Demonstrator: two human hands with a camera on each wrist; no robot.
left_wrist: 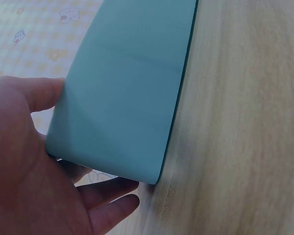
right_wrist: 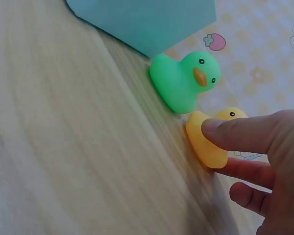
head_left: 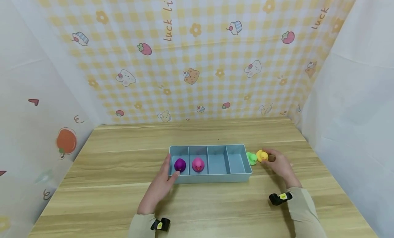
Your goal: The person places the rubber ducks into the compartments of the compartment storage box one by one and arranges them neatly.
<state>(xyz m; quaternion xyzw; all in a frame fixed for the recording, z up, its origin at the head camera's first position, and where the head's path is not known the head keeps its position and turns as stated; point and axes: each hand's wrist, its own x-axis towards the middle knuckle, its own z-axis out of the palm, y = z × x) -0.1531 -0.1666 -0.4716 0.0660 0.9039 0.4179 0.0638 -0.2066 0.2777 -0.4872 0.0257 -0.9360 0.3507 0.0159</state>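
Note:
A light blue box (head_left: pixel 210 178) with several compartments stands on the table. My left hand (head_left: pixel 161 185) holds its left end, the thumb at the near rim and the fingers along the end wall. In the left wrist view, the box's outer wall (left_wrist: pixel 122 93) fills the middle. A purple rubber duck (head_left: pixel 180 165) sits in the leftmost compartment, and a pink rubber duck (head_left: pixel 198 164) in the one beside it. Right of the box, my right hand (head_left: pixel 280 165) pinches a yellow rubber duck (right_wrist: pixel 203 144) between thumb and fingers. Close beside it is a green rubber duck (right_wrist: pixel 179 81).
The two right compartments (head_left: pixel 217 159) of the box hold no duck. A patterned cloth (head_left: pixel 197 60) hangs behind the wooden table (head_left: pixel 123 183), with white cloth (head_left: pixel 354 111) at both sides. Each wrist wears a black camera (head_left: pixel 280 198).

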